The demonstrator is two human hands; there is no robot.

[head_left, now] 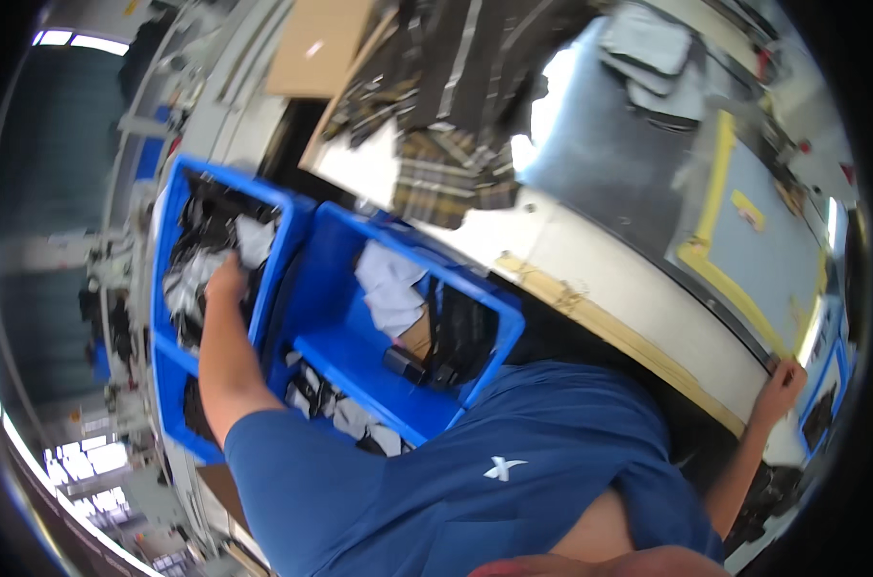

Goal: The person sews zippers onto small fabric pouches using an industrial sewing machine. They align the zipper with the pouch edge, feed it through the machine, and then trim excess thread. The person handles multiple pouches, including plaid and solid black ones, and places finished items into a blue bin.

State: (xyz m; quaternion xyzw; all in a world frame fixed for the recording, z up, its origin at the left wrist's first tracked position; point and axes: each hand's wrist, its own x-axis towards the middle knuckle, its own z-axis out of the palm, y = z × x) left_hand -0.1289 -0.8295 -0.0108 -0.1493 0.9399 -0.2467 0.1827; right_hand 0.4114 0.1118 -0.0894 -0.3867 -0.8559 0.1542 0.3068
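My left hand point(225, 277) reaches into the left blue bin point(169, 207), among crumpled grey and black fabric pieces point(194, 284); its fingertips are hard to make out. My right hand point(785, 383) is at the table's front right, its fingers curled at the near corner of a grey-blue panel point(763, 245) with a yellow taped border. Between my hands, a wider blue bin point(321, 298) holds pale fabric point(386, 288), brown card and dark items.
The white table point(590, 284) runs diagonally across the front, carrying dark plaid fabric point(456, 168), cardboard point(316, 48), a dark plate point(590, 163) and stacked grey pieces point(648, 62). Scrap-filled bins sit at lower left; another blue bin point(811, 433) stands far right.
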